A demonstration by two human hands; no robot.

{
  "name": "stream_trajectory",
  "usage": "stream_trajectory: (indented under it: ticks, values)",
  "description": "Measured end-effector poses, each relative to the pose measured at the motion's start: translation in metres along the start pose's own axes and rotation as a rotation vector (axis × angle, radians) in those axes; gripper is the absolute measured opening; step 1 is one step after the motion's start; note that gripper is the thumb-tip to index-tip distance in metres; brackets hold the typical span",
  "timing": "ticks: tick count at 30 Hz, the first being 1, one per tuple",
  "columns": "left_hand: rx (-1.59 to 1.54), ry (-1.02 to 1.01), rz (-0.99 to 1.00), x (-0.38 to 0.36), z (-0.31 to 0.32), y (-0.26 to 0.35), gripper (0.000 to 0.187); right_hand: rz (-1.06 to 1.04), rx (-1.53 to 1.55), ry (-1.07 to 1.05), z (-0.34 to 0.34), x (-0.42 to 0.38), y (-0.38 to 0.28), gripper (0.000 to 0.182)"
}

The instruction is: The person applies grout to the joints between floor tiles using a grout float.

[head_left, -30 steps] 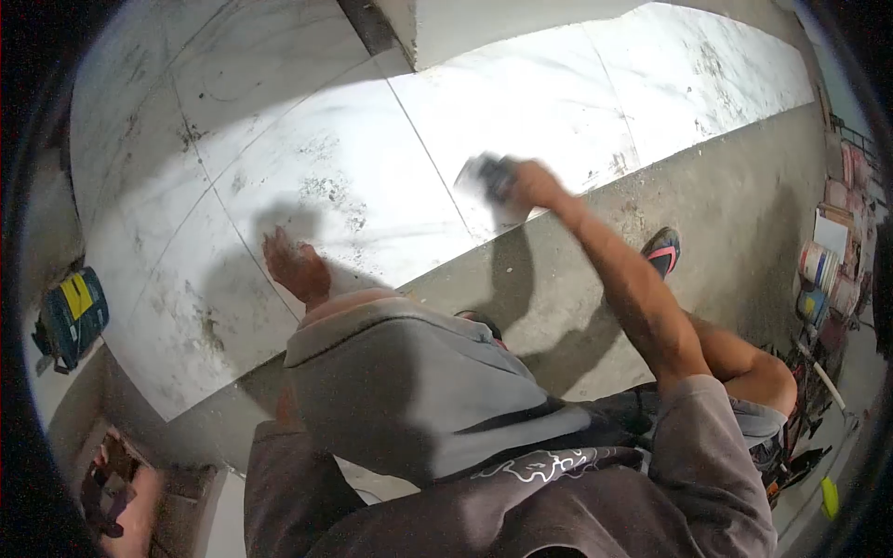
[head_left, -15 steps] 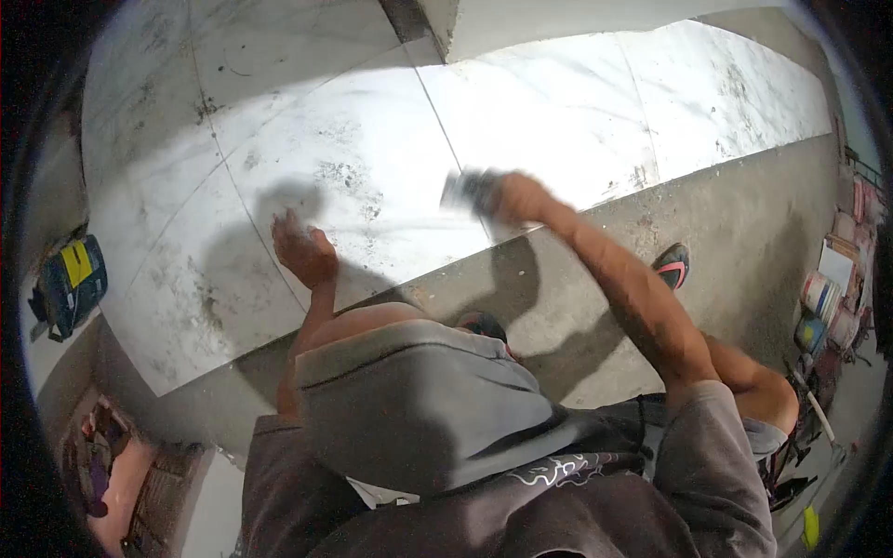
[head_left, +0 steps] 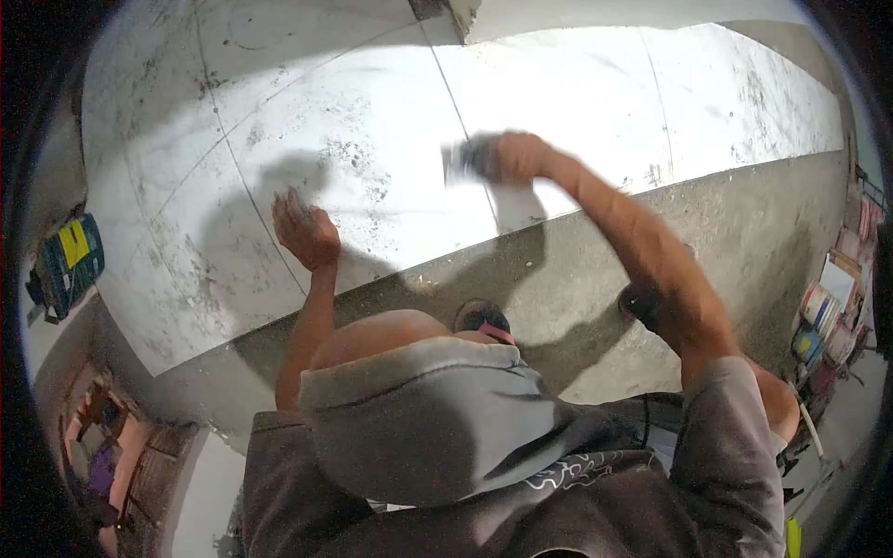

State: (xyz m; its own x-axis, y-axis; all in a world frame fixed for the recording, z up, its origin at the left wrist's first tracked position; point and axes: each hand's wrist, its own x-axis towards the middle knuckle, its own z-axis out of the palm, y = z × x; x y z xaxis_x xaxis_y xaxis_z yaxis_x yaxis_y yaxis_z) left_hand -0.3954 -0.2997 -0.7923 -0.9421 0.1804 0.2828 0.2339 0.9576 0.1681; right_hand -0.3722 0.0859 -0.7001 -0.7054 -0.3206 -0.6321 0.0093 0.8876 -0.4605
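Observation:
White marble-patterned tiles [head_left: 577,102], smudged with dark marks, spread out in front of me with thin joint lines between them. My right hand [head_left: 523,156] is closed around a dark tool with a flat greyish front end [head_left: 462,162]; motion blurs it, and I cannot tell its exact kind. The tool is over the tiles, close to a joint line. To the left, my left hand [head_left: 307,234] is at the tile surface with its fingers stretched out, holding nothing, beside another joint line.
Bare grey concrete [head_left: 735,214] borders the tiles on my side, where my feet [head_left: 482,316] are. A dark bag with a yellow panel [head_left: 70,265] lies at the left. Buckets [head_left: 819,305] and stacked items line the right edge. A wall corner [head_left: 465,23] juts in at the top.
My right hand and the tool have moved slightly up in the view. One foot on the right has shifted leftward. My left hand stays on the tiles; the whole view has tilted a little.

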Motion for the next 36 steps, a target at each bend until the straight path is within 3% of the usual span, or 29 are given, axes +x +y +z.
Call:
stream_trajectory:
  ticks: [1, 2, 4, 7, 8, 10, 12, 14, 16, 18, 20, 24, 27, 30, 34, 36]
  values:
    - [-0.012, -0.012, -0.016, 0.0, -0.002, 0.0, 0.059, -0.117, 0.162, 0.11, 0.057, -0.003, -0.001, 0.035]
    - [-0.026, -0.022, -0.033, 0.001, -0.003, 0.0, 0.059, -0.182, 0.207, 0.049, 0.08, -0.025, -0.022, 0.035]
    - [-0.046, -0.03, -0.053, 0.003, -0.003, 0.004, 0.06, -0.088, -0.066, -0.24, 0.13, -0.055, -0.025, 0.035]
    - [-0.036, -0.032, -0.063, 0.005, -0.005, 0.005, 0.061, -0.047, 0.005, -0.189, 0.067, -0.088, -0.005, 0.033]
    - [-0.026, -0.037, -0.066, 0.006, -0.006, 0.005, 0.061, -0.026, 0.099, 0.018, 0.073, -0.088, 0.028, 0.029]
    - [-0.028, -0.044, -0.056, 0.004, -0.007, 0.007, 0.061, 0.062, 0.037, 0.521, 0.043, -0.09, 0.039, 0.045]
    - [-0.042, -0.031, -0.031, 0.005, -0.01, 0.007, 0.061, 0.172, -0.169, 0.539, 0.013, -0.086, 0.024, 0.044]
    - [0.004, -0.061, -0.059, 0.006, -0.01, 0.009, 0.061, 0.082, -0.276, 0.481, 0.043, -0.062, 0.023, 0.04]
    - [0.016, -0.073, -0.074, 0.007, -0.011, 0.008, 0.061, -0.107, -0.548, 0.421, 0.062, -0.036, 0.019, 0.048]
    - [-0.007, -0.072, -0.079, 0.007, -0.01, 0.007, 0.061, -0.044, -0.636, 0.486, 0.036, -0.009, 0.028, 0.048]
    - [-0.006, -0.046, -0.06, 0.005, -0.008, 0.005, 0.06, 0.165, -0.577, 0.459, -0.015, 0.014, 0.04, 0.048]
    - [0.003, -0.055, -0.07, 0.009, -0.011, 0.009, 0.06, 0.093, -0.676, 0.527, -0.022, 0.023, 0.06, 0.05]
    - [-0.021, -0.054, -0.089, 0.009, -0.013, 0.011, 0.06, -0.078, -0.667, 0.409, 0.005, -0.001, 0.055, 0.051]
    - [-0.016, -0.061, -0.111, 0.009, -0.014, 0.013, 0.06, -0.128, -0.725, 0.628, -0.01, 0.017, 0.078, 0.051]
    - [-0.061, -0.024, -0.057, 0.011, -0.013, 0.009, 0.06, -0.081, -0.76, 0.612, -0.034, 0.038, 0.083, 0.052]
    - [-0.101, -0.029, -0.087, 0.009, -0.013, 0.01, 0.059, -0.186, -0.766, 0.629, -0.02, 0.019, 0.082, 0.051]
